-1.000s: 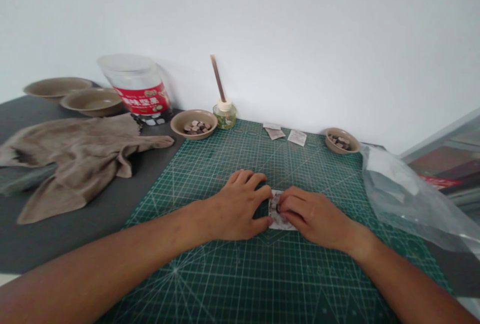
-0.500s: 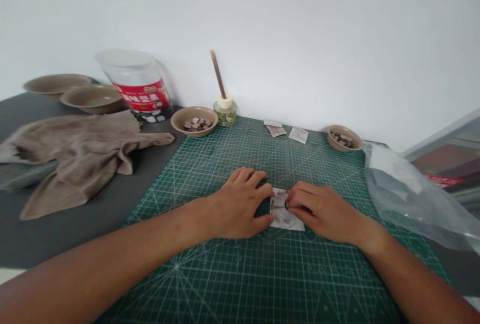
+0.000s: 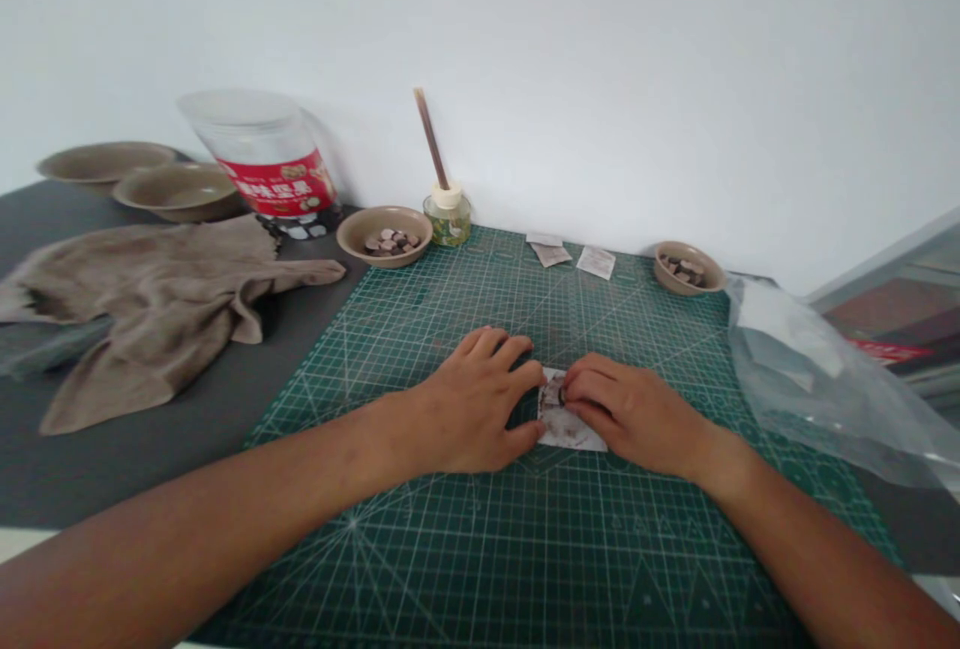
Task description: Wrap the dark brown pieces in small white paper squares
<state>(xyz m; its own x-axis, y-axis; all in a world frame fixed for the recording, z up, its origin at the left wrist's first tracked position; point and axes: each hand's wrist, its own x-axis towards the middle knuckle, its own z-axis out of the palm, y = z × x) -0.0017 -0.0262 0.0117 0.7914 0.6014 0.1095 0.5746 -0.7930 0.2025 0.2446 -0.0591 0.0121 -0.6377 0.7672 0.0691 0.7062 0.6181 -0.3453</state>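
A small white paper square (image 3: 570, 437) lies on the green cutting mat (image 3: 480, 569), with dark round pieces (image 3: 553, 394) showing at its upper left. My left hand (image 3: 472, 404) holds its left edge between thumb and fingertips. My right hand (image 3: 622, 414) comes in from the right, fingertips pressed on the paper's upper part and partly covering the pieces. The two hands nearly meet over the paper. Its lower right corner shows, and the rest of what lies on it is hidden.
Along the wall stand a tan bowl of pieces (image 3: 384, 237), a reed diffuser (image 3: 447, 214), and a smaller bowl of pieces (image 3: 688, 269). Small paper slips (image 3: 596, 262) lie on the mat. Left are a brown cloth (image 3: 150, 314), a tipped jar (image 3: 262, 154), and bowls (image 3: 180, 191); right lies a plastic bag (image 3: 802, 379).
My right hand has moved left, back over the paper, and covers more of it. The view has tilted slightly, so everything sits a little higher in the picture.
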